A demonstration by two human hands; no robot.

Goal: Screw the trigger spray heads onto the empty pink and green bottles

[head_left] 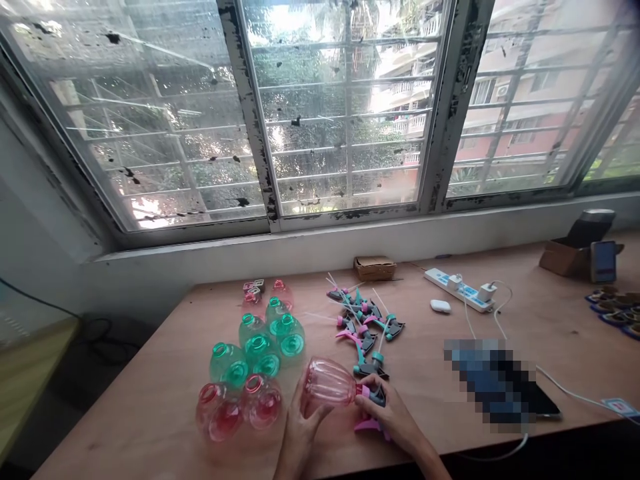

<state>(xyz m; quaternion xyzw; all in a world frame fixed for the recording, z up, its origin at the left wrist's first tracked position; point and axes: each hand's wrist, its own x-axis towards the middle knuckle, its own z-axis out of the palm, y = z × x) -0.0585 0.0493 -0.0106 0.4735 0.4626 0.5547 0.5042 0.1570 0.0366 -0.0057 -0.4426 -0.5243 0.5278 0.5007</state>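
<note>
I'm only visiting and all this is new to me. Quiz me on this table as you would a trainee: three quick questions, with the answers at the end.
1. Choose one. What is the left hand holding?
A) a phone
B) a see-through pink bottle
C) a cardboard box

2. True or false? The green bottles stand to the left of the loose trigger sprayers, as the camera sees them.

3. Fill in the number: ____ white plugs sit in the white power strip.

Key: 1. B. 2. True. 3. Two.
</note>
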